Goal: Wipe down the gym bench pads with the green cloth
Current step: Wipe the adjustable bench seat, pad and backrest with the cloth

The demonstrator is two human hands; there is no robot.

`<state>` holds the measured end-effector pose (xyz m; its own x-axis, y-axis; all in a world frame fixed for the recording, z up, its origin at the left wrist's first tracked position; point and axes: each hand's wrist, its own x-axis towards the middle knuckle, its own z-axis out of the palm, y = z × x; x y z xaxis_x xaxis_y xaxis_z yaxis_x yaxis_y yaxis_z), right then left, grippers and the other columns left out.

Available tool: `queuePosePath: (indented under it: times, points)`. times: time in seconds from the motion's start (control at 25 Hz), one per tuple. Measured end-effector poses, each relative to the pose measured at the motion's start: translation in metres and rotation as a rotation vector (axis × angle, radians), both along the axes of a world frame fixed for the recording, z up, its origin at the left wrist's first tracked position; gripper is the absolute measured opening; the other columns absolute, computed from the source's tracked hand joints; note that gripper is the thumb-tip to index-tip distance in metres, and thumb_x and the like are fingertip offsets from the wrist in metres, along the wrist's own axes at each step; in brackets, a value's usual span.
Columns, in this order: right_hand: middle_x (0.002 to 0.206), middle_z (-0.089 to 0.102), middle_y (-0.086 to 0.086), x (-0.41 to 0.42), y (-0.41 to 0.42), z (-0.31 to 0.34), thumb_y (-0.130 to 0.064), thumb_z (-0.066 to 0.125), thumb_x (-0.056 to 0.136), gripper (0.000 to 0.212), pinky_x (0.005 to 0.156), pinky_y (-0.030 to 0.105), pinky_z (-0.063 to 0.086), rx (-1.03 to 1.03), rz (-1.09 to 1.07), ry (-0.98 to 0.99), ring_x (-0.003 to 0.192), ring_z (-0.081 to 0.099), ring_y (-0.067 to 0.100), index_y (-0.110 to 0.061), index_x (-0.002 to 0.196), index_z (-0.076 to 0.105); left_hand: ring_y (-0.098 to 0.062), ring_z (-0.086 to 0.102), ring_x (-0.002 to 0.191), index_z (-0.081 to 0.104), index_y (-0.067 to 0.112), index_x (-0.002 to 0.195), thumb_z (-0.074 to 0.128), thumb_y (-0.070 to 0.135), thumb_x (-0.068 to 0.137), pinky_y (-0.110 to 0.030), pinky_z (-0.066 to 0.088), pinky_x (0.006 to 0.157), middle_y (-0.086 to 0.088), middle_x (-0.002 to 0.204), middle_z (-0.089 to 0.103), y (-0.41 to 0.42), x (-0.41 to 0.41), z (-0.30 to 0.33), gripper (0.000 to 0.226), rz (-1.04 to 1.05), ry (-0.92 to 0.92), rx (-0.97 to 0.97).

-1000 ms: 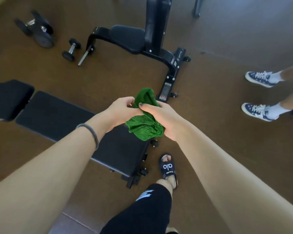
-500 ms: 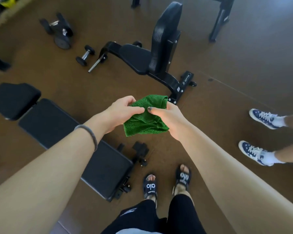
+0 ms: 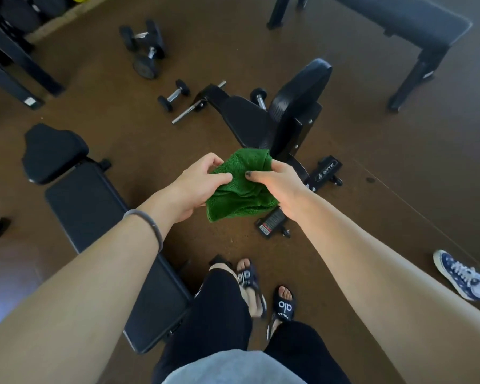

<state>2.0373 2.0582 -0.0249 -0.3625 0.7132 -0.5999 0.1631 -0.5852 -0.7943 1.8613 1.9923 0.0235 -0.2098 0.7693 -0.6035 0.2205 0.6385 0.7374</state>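
Both hands grip the bunched cloth [image 3: 240, 187] in the air above the floor [image 3: 372, 217]: left hand [image 3: 198, 185] pinches its left edge, right hand [image 3: 279, 187] its right, long axis across; the bench [image 3: 94, 206] lies lower left, running away from the person

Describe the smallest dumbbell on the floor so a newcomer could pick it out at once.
Start at the black bench with the upright back pad ahead of the green cloth. Left of its seat, near the chrome bar sticking out of the frame, lies the small dumbbell on the brown floor. It lies alone, unlike the larger dumbbells clustered farther away.
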Motion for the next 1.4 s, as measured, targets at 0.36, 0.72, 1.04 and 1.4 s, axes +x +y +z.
queuePosePath:
  times: [0.36,0.72,1.04,1.4]
  points:
    - [0.101,0.073,-0.002,-0.097,0.141,-0.071,-0.022,0.073,0.091,0.011,0.095,0.046,0.058,0.09,-0.072,-0.284,0.1,0.071,0.021,-0.027,0.1,0.07,-0.027,0.07,0.09,0.059,0.031,0.106,0.062,0.027,0.099,-0.041,0.054,0.075,-0.013,0.116,0.068,0.158,-0.097,-0.062,0.009,-0.02,-0.093,-0.054]
    - [0.121,0.075,0.009,-0.252,0.293,-0.145,-0.023,0.071,0.094,0.037,0.107,0.046,0.052,-0.505,-0.52,0.268,0.116,0.07,0.027,-0.012,0.13,0.066,-0.025,0.071,0.098,0.054,0.018,0.114,0.054,0.017,0.104,-0.043,0.058,0.084,-0.012,0.112,0.07,0.374,-0.25,-0.138,0.009,-0.097,-0.356,-0.267]
    - [0.134,0.061,0.001,-0.278,0.361,-0.223,-0.034,0.068,0.098,0.047,0.11,0.043,0.047,-0.373,-0.583,-0.136,0.122,0.059,0.018,-0.023,0.141,0.053,-0.016,0.065,0.096,0.048,0.022,0.107,0.056,0.018,0.104,-0.026,0.05,0.071,0.0,0.113,0.065,0.466,-0.267,-0.201,0.01,-0.31,0.04,-0.091]
    - [0.147,0.053,0.0,-0.249,0.386,-0.402,-0.039,0.052,0.105,0.05,0.11,0.037,0.043,0.069,-0.722,-0.593,0.135,0.049,0.016,-0.026,0.153,0.044,-0.027,0.051,0.121,0.05,0.013,0.131,0.058,0.037,0.101,-0.041,0.054,0.084,-0.005,0.154,0.034,0.525,-0.221,-0.424,0.04,-1.14,0.689,0.423]
